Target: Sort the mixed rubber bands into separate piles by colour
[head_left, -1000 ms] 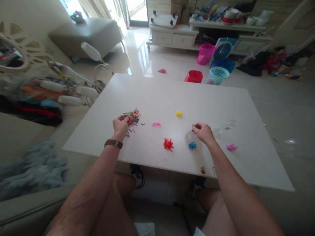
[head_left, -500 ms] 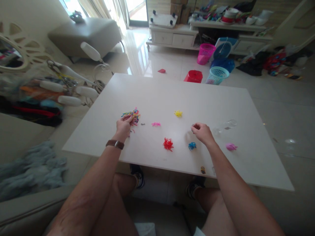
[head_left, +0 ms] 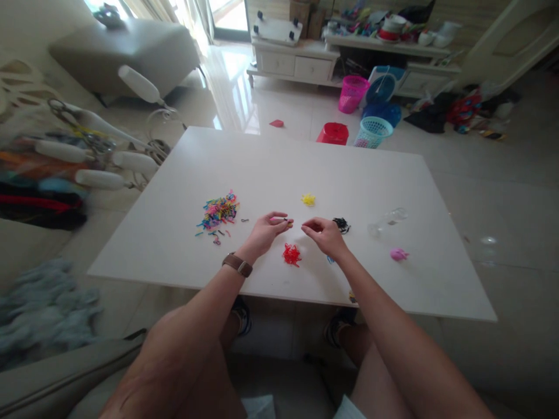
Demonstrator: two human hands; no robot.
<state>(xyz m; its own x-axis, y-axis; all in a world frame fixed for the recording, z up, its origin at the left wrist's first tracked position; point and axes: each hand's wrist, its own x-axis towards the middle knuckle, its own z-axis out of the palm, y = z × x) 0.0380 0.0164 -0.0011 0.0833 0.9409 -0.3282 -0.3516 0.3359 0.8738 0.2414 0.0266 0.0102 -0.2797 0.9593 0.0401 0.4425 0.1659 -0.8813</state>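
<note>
My left hand (head_left: pixel 264 233) is over the middle of the white table (head_left: pixel 262 163), its thumb and fingers closed on a few small rubber bands (head_left: pixel 288 222), dark and yellowish. Just to its right, the fingertips of my right hand (head_left: pixel 325 235) are pinched together; whether anything is between them is too small to tell. Below the hands lies a pile of red rubber bands (head_left: pixel 292 254), and beyond them a yellow pile (head_left: pixel 308 200). Black rubber bands (head_left: pixel 341 225) lie right of my right hand, which mostly hides a blue pile (head_left: pixel 331 259). A mixed multicoloured heap (head_left: pixel 219 210) spreads at left.
A clear plastic container (head_left: pixel 388 221) and a pink object (head_left: pixel 399 254) lie on the table's right side. A small yellow-and-dark item (head_left: pixel 352 297) sits at the near edge. A white lamp (head_left: pixel 138 84) stands close to the left edge. Baskets and a red stool (head_left: pixel 333 133) are beyond the table.
My left hand has left the mixed heap and moved right to the middle with rubber bands. My right hand has moved left towards it, uncovering the black pile. The view has shifted slightly.
</note>
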